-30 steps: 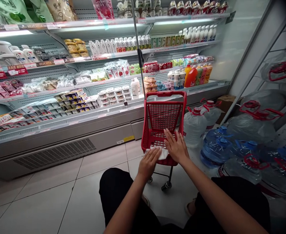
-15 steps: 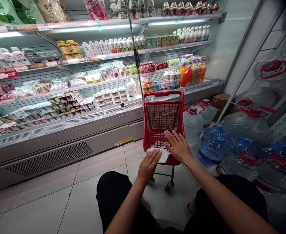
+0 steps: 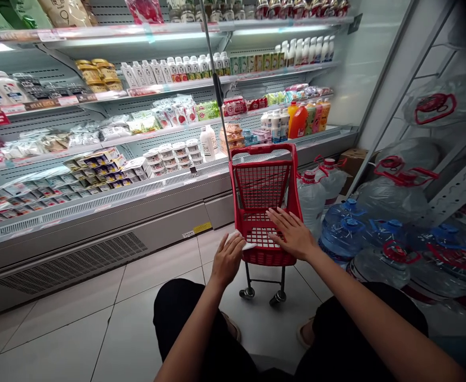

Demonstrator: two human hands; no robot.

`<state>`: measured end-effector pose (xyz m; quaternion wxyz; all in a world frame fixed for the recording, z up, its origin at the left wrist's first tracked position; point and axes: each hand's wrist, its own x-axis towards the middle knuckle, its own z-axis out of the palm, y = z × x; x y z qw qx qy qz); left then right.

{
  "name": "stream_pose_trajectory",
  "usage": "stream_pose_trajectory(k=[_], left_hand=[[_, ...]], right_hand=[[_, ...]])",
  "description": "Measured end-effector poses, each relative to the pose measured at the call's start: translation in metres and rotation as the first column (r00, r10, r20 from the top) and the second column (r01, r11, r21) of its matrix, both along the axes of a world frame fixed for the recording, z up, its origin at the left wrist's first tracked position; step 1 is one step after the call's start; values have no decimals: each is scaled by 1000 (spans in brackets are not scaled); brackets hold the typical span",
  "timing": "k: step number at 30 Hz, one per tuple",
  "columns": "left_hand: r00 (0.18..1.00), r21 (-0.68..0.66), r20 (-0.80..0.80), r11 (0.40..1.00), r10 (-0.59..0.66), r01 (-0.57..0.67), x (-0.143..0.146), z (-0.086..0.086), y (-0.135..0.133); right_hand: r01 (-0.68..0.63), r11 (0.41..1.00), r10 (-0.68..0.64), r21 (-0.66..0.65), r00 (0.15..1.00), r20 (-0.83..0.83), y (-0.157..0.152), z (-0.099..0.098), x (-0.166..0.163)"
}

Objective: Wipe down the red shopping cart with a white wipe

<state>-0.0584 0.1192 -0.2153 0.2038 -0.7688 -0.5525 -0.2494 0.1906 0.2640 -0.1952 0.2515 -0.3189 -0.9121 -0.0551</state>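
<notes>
A small red shopping cart (image 3: 263,257) on dark casters stands in front of my knees, its slatted basket and tall handle facing the cooler. My left hand (image 3: 228,258) is at the left side of the basket's near rim, fingers closed over a white cloth or tissue (image 3: 248,245); part of the cloth sticks out to the right. My right hand (image 3: 293,233) rests with fingers stretched over the basket's right side and holds nothing. Whether its palm touches the rim is hidden.
An open cooler (image 3: 169,199) with dairy, bottles and packs runs along the left and back. Large water bottles (image 3: 346,231) crowd the right side near the cart. A thin pole (image 3: 217,87) rises behind the cart. Pale tiles (image 3: 73,339) cover the floor.
My left hand has moved left and slightly up with the cloth, from the near rim's middle to its left corner. My right hand has stayed nearly in place.
</notes>
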Motion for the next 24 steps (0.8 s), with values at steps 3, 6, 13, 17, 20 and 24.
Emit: stream_pose_trajectory(k=[3,6,13,17,20,24], left_hand=[[999,8,31,1000,-24,24,23,-2,-5],[996,32,23,996,-82,81,44,-6,-11],[951,-26,-97,956,-294,293,45,-8,3],[990,6,-11,990,-141,142,14,11,32],[998,3,26,999,-50,50,6,20,44],[998,3,30,999,-49,49,34,8,33]], right_hand=[[-44,999,44,-8,998,35,14,0,27],[-47,999,47,-16,998,41,24,-4,45],[205,978,-210,-46,969,-128,-19,-18,4],[191,979,-200,-73,970,-136,-33,-20,-10],[182,974,-200,-137,970,-135,-25,-19,-4],[167,971,-189,-169,974,-123,-10,-14,10]])
